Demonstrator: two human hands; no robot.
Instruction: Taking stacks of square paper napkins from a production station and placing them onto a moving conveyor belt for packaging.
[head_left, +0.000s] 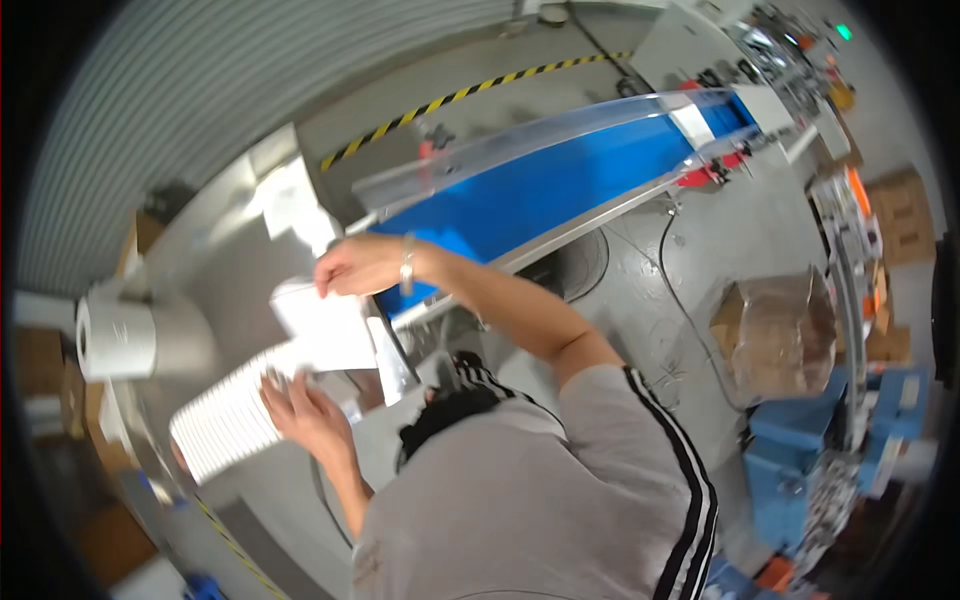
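A long row of thin white flat pieces (pixel 228 412), packed face to face like ribs, lies on the metal table (pixel 235 262). My left hand (pixel 312 418) rests at the right end of this row, its fingers stretched out and touching it. Over the table's right part my right hand (pixel 358 268) has its fingers closed at the upper edge of a bright white sheet (pixel 335 322). Glare hides the detail of that sheet, and its lower part comes close to the row. A pale band circles my right wrist.
A white roll (pixel 118 340) lies at the table's left. To the right runs a blue conveyor belt (pixel 560 188) with clear side guards and a white piece (pixel 690 125) near its far end. An open carton with plastic lining (pixel 780 335) and blue bins (pixel 795 450) stand farther right.
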